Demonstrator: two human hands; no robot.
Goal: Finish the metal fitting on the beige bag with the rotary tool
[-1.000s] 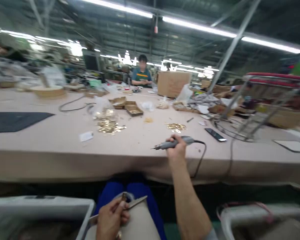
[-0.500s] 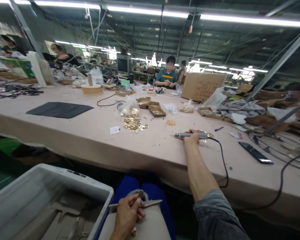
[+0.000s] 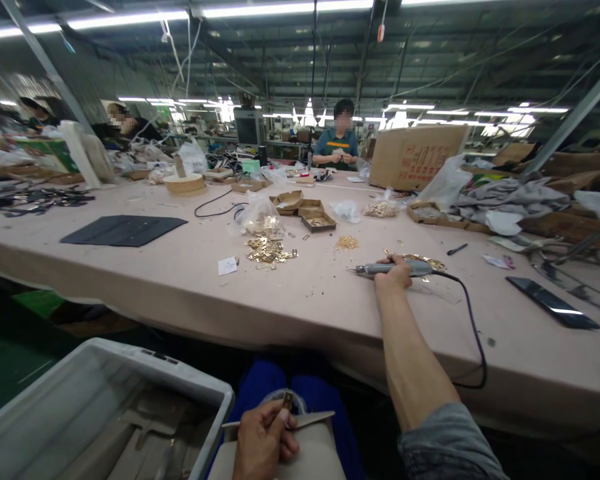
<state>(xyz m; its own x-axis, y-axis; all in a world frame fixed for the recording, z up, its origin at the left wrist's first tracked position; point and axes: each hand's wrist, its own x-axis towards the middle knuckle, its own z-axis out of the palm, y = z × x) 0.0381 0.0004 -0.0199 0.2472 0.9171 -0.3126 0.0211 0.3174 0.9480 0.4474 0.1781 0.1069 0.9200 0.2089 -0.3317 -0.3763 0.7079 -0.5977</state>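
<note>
In my lap lies a flat beige piece that looks like leather [image 3: 307,448], with a pointed strip crossing it. My left hand [image 3: 266,437] is closed over this strip, pinching a small brassy metal fitting [image 3: 287,400] between thumb and fingers. My right arm reaches over the table, and my right hand [image 3: 394,273] is wrapped around a grey corded electric screwdriver [image 3: 373,269], its bit pointing left. Just behind that hand lies a pile of gold metal parts [image 3: 423,260]. A small heap of tiny gold pieces, perhaps screws [image 3: 347,243], sits beyond the bit.
A grey plastic crate [image 3: 180,365] with beige pieces stands at my left. On the table [image 3: 290,300] are gold metal plates [image 3: 269,251], small cardboard trays [image 3: 320,227], a black sheet [image 3: 123,230] and a phone [image 3: 553,302]. The screwdriver's cord [image 3: 473,320] hangs over the edge. A co-worker [image 3: 337,143] sits opposite.
The view has shifted slightly, so the phone and carton appear farther right. Both hands keep their grips, with the screwdriver still at nearly the same spot beside the gold parts.
</note>
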